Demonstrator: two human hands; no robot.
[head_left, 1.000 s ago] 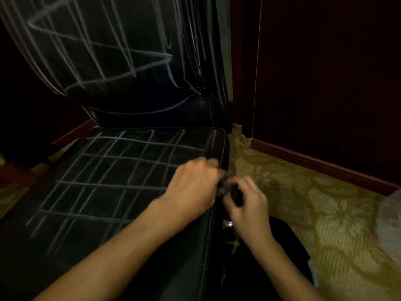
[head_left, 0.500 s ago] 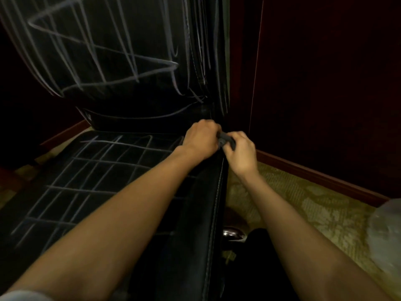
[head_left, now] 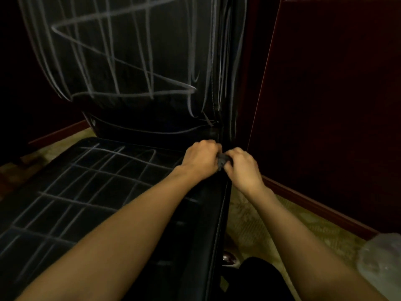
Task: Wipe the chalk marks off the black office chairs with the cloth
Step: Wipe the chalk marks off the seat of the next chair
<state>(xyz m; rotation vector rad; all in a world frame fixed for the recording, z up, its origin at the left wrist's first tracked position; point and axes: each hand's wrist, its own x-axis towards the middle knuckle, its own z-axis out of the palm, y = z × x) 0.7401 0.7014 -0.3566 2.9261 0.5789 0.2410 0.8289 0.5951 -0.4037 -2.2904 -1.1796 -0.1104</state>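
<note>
We see a black office chair [head_left: 121, 192] of smooth, stitched leather, its flat seat gridded with chalk marks [head_left: 91, 177] and its curved backrest [head_left: 130, 61] scrawled with loops. At the seat's 1 o'clock corner, our left hand [head_left: 200, 158] and right hand [head_left: 243, 168] both pinch a small, crumpled grey cloth [head_left: 221, 160] bunched between them. Patterned carpet [head_left: 260, 224] lies at 3 o'clock.

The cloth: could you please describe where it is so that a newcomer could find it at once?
Find the black chair seat crossed with chalk lines, and follow its right edge back toward the backrest. There the left hand and right hand meet, pinching the cloth, a small dark grey wad between them.
</note>
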